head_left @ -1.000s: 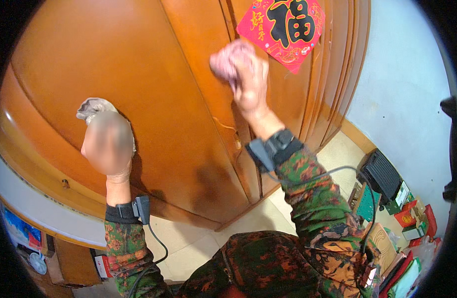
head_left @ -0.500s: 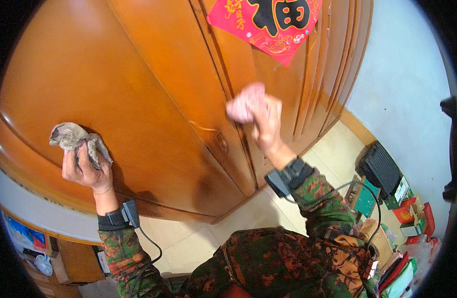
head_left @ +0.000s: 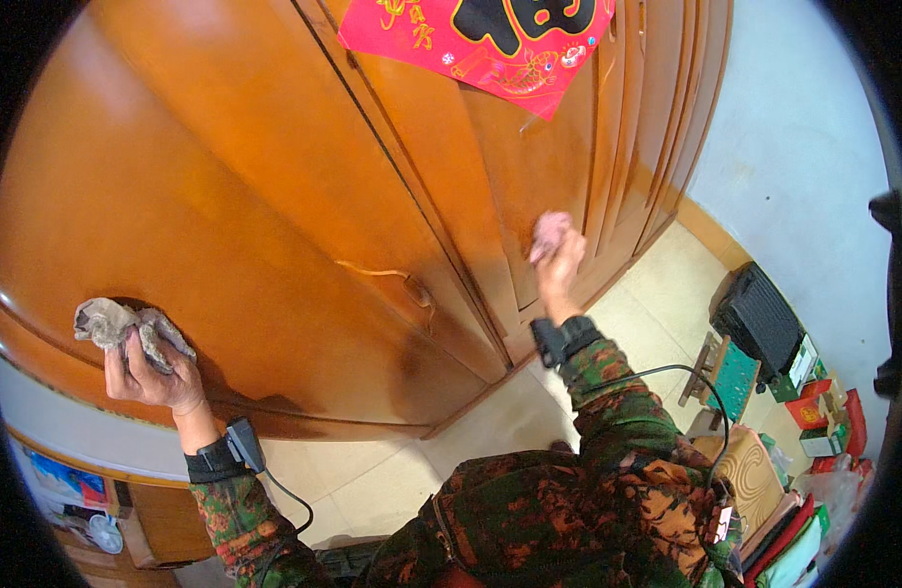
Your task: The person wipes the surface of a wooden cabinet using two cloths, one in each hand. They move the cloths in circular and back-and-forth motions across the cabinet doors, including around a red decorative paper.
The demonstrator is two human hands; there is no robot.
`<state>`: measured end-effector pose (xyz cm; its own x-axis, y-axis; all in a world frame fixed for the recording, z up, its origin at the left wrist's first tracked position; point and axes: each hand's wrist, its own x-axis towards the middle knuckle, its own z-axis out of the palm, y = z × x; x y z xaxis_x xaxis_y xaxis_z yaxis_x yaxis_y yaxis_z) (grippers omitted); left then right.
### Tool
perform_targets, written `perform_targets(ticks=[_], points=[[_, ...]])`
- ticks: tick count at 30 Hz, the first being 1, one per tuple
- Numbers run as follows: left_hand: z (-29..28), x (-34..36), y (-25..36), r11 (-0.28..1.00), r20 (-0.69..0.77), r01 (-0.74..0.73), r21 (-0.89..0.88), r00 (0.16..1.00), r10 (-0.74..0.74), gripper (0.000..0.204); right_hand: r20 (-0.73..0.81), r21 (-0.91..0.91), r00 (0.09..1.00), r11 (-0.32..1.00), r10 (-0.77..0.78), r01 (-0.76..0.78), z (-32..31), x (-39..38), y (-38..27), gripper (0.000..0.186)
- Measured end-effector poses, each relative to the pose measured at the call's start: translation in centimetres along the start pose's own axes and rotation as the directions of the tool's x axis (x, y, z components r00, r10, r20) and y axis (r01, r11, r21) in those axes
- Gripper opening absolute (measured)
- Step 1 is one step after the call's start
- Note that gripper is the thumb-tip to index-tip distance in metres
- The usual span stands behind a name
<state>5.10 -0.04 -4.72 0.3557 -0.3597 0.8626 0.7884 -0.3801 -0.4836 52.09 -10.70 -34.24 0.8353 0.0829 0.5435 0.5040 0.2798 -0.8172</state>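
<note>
On the lower left of a curved orange-brown wooden wardrobe (head_left: 206,186), my left hand (head_left: 152,377) grips a crumpled grey cloth (head_left: 111,318) against the door. My right hand (head_left: 561,269) holds a pink cloth (head_left: 550,235) at a panel on the right-hand door, slightly blurred. A narrow wooden handle (head_left: 417,289) sits between my hands, near the seam of the doors. Above my right hand hangs a red diamond-shaped decoration (head_left: 500,69) with gold and black markings.
A pale wall (head_left: 789,147) stands at the right, with a black case (head_left: 755,314), a teal stool (head_left: 730,377), boxes (head_left: 819,407) and folded textiles (head_left: 784,544) along it. Pale floor tiles (head_left: 363,470) show below the wardrobe. A low wooden shelf with assorted items (head_left: 147,524) is at lower left.
Both hands have moved downward with their cloths, the left also further left, the right also further right. The red decoration and door seam sit higher and further left in the view.
</note>
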Motion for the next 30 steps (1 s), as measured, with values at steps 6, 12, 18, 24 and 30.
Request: perform_targets(ticks=[6,12,18,24,30], points=[[-0.2,-0.5,-0.5,1.0,0.027,-0.01,0.022,1.0,0.01,0.027,-0.159,0.174,0.848,0.86,0.505,-0.479,1.9,10.2,-0.4,0.025],[-0.3,-0.5,-0.7,0.999,0.021,-0.012,0.038,1.0,0.011,0.027,0.168,0.871,0.984,0.476,-0.062,-0.119,5.1,0.4,-7.8,0.009],[-0.4,-0.4,-0.5,1.0,0.018,-0.007,0.011,1.0,0.007,0.027,-0.061,0.396,0.998,0.917,-0.029,0.051,3.2,6.2,-1.5,0.014],[-0.4,-0.4,-0.4,1.0,0.024,-0.018,0.023,1.0,0.017,0.032,-0.334,0.053,0.918,0.977,0.214,-0.208,2.2,14.7,-0.4,0.037],[-0.4,-0.5,-0.4,0.999,0.026,-0.02,0.048,0.999,0.019,0.029,-0.111,-0.028,0.898,0.904,-0.426,0.426,3.2,20.3,-11.1,0.06]])
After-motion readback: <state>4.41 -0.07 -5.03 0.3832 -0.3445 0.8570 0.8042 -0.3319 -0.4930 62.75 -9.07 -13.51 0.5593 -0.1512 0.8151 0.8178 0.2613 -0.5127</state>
